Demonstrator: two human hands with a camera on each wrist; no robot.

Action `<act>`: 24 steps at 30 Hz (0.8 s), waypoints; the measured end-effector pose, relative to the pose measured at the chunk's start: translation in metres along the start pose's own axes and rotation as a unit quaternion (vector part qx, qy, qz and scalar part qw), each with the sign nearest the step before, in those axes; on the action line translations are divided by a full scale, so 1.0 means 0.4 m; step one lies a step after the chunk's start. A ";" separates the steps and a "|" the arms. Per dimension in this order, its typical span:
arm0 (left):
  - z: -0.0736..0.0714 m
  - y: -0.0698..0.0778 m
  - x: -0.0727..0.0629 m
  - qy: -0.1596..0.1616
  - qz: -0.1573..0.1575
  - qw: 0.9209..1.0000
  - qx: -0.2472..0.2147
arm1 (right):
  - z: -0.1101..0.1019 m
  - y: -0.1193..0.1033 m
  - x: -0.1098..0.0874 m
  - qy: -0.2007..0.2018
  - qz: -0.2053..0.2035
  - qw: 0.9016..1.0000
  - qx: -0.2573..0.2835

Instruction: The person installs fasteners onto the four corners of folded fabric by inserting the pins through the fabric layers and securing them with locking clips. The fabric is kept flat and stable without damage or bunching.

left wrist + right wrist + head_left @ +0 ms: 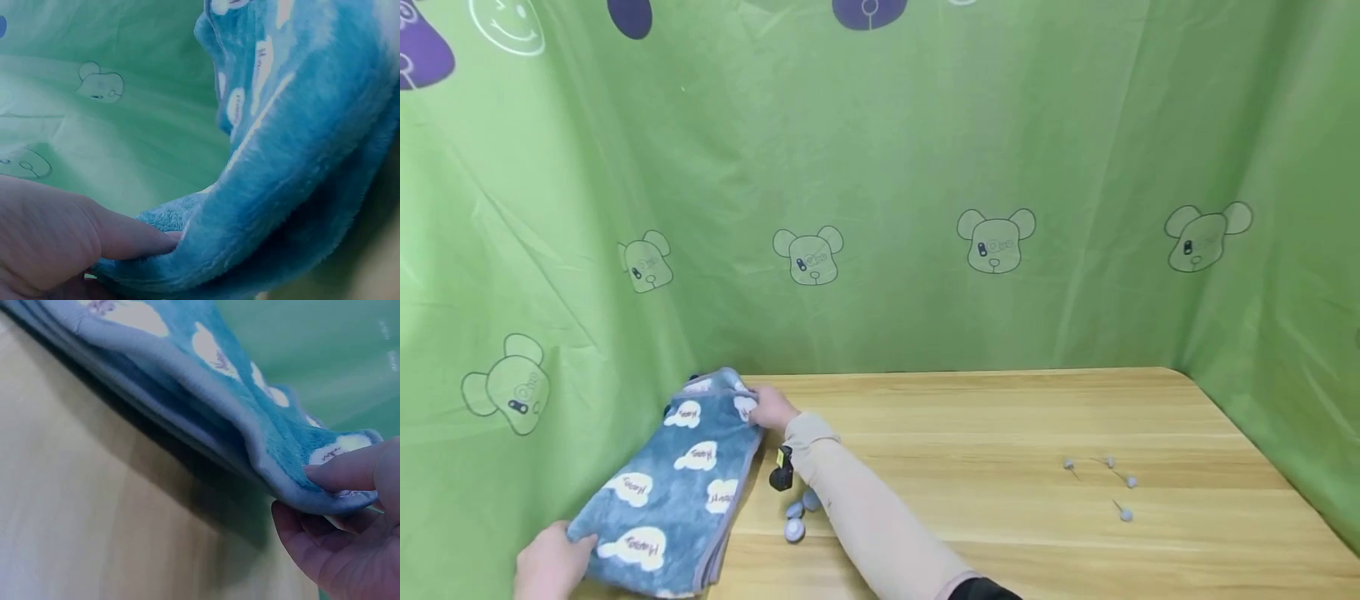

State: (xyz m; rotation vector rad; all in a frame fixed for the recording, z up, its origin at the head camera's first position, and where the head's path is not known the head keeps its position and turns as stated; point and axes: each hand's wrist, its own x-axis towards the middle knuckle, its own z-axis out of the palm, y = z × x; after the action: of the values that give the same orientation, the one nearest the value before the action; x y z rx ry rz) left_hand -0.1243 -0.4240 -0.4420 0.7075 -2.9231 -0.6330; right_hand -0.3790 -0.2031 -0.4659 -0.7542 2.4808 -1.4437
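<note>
A folded blue fleece blanket (677,475) with white printed bear shapes lies along the left side of the wooden table. My left hand (553,560) pinches its near left corner, thumb on top, as the left wrist view shows with the fleece (281,169) rising in a thick fold. At the far right corner my right hand (772,408) grips the blanket's edge between thumb and fingers. In the right wrist view several stacked layers with grey binding (181,381) show, and that corner is lifted over the table, casting a shadow.
Beside the right forearm sit a small black object (782,471) with a yellow mark and several grey-blue round pieces (794,530). Several pins with round heads (1126,515) lie on the table's right part. Green printed curtain (910,300) encloses the back and sides.
</note>
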 end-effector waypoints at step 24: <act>-0.106 0.201 0.028 0.062 0.041 0.996 -0.040 | -0.259 -0.062 -0.061 0.024 -0.018 0.998 0.056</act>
State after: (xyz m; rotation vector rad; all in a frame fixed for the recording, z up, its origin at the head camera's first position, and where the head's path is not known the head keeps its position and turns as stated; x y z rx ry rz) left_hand -0.1618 -0.3798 -0.3709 0.5920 -2.7795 -0.6687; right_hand -0.3899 -0.1218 -0.3939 -0.7546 2.4087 -1.6171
